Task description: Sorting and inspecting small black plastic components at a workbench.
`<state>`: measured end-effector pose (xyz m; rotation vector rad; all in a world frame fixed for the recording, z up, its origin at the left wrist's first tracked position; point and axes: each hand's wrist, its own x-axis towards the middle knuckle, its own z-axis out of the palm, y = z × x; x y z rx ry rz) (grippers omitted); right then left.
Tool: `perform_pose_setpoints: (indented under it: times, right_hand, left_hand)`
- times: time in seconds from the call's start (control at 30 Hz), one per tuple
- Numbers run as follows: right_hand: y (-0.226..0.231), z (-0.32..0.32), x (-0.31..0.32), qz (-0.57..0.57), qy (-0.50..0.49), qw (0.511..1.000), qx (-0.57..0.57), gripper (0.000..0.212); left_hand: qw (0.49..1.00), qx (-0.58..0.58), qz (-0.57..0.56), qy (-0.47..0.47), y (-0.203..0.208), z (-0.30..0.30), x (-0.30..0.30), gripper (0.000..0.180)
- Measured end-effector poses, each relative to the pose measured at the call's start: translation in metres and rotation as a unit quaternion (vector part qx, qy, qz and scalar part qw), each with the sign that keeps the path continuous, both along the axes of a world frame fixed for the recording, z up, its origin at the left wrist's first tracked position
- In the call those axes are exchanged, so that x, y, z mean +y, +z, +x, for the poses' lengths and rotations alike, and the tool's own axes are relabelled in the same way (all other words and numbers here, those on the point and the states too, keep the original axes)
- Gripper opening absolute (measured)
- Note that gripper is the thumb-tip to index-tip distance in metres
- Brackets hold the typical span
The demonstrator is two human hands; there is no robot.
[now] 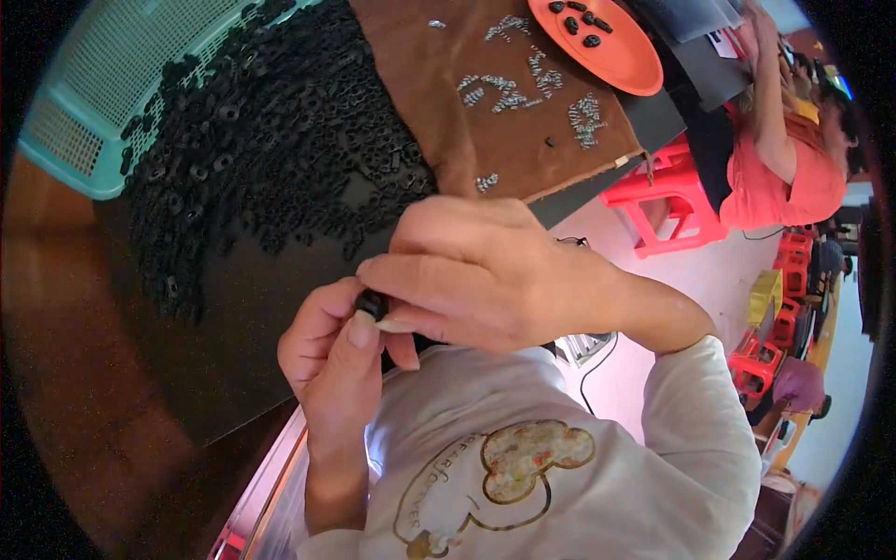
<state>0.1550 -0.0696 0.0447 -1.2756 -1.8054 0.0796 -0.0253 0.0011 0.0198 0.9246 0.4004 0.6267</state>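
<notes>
Between my two hands, over the front edge of the table, is a small black plastic part point(371, 303). My left hand point(329, 359) is closed, pinching it between thumb and fingers. From the right, my right hand point(485, 275) reaches across, its fingers closed on the upper end of the same part and hiding much of it. Beyond the hands a large heap of small black plastic parts point(280, 131) spreads over the dark table point(177, 383). On a brown cloth point(439, 93) lie several clusters of small silvery springs point(586, 121) and one loose black piece point(550, 143).
A teal mesh basket point(70, 131) stands at the far left, against the heap. An orange plate point(621, 65) at the far right holds several black pieces. Another person point(784, 168) in a coral top sits to the right, near a red stool point(667, 196). More red stools point(793, 271) stand behind.
</notes>
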Motion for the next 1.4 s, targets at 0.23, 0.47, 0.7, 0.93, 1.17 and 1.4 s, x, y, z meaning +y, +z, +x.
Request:
perform_pose_setpoints:
  times: [0.23,0.47,0.7,0.93,1.17,1.4]
  right_hand:
    - [0.002,0.001,-0.011,0.013,-0.004,0.999,0.038,0.035]
    - [-0.006,0.003,-0.017,0.016,0.005,0.996,0.092,0.029]
    - [0.011,0.079,-0.023,-0.034,-0.135,0.989,-0.037,0.014]
    - [-0.009,0.163,0.015,-0.064,-0.292,0.915,-0.272,0.01]
    - [-0.025,0.18,0.039,-0.14,-0.338,0.85,-0.379,0.015]
    - [-0.004,0.157,0.03,-0.205,-0.364,0.849,-0.323,0.016]
  left_hand:
    - [0.994,-0.031,-0.1,-0.024,-0.005,0.013,-0.007,0.027]
    - [0.995,-0.006,-0.095,-0.011,0.002,0.019,-0.012,0.028]
    - [0.998,0.016,0.046,-0.025,-0.01,0.02,-0.001,0.026]
    - [0.999,0.004,0.031,-0.026,-0.015,0.022,0.001,0.026]
    - [0.999,0.003,0.036,-0.026,-0.014,0.024,0.001,0.027]
    - [0.999,-0.001,0.04,-0.024,-0.016,0.021,0.003,0.027]
